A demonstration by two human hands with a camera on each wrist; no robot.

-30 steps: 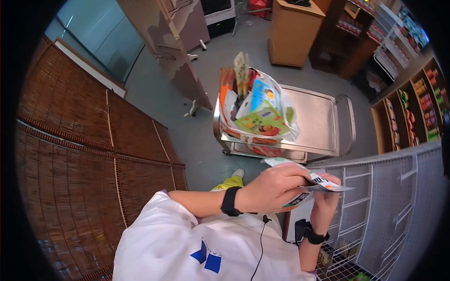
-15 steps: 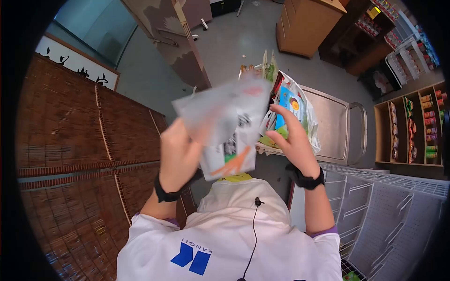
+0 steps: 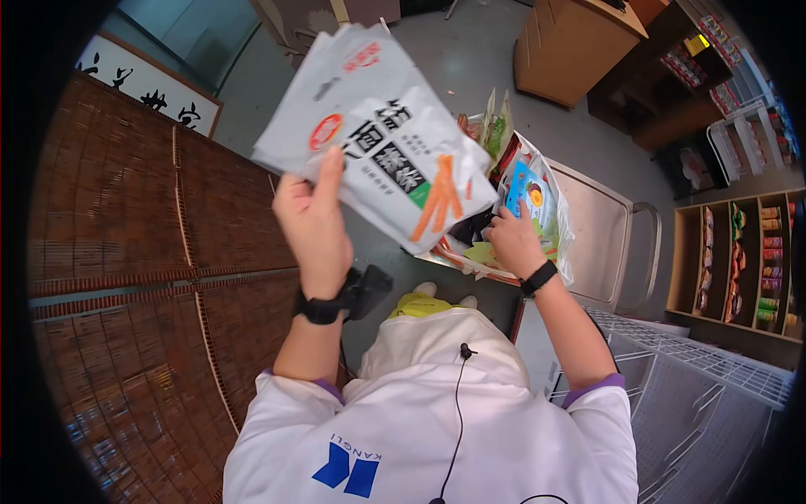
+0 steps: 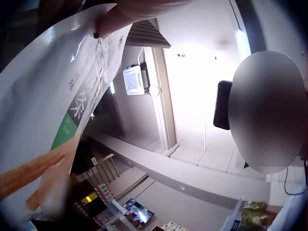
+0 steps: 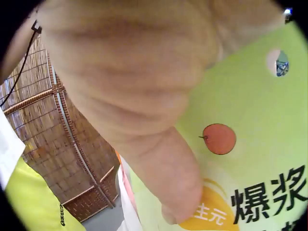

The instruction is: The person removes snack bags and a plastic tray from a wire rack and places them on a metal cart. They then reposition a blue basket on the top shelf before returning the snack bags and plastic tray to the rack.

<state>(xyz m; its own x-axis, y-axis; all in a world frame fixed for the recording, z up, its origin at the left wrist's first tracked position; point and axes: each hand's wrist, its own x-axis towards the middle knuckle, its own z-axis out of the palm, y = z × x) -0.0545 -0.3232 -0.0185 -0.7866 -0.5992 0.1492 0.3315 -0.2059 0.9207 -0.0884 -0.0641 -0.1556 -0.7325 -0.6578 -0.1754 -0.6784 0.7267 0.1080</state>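
In the head view my left hand (image 3: 315,231) grips a small stack of white snack packets (image 3: 411,181), its thumb across the front one, which has dark lettering and orange sticks printed on it. The left wrist view shows the white packet (image 4: 43,110) close up under a fingertip. My right hand (image 3: 514,244) reaches into a filled white plastic bag (image 3: 564,256). There it pinches a green snack packet (image 5: 255,130) with a red fruit print, thumb lying over its front. Just beyond those fingers is a blue packet (image 3: 525,181) in the same bag.
The bag stands on a metal cart (image 3: 594,206) with a side handle. To the right is a white wire rack (image 3: 697,353), with a snack shelf (image 3: 735,260) behind it. A woven brown screen (image 3: 109,252) runs along the left; a wooden cabinet (image 3: 571,50) stands behind.
The white packets, first between both hands near my body, have moved up and left in the left hand alone. My right hand has let go of them and moved down into the bag.
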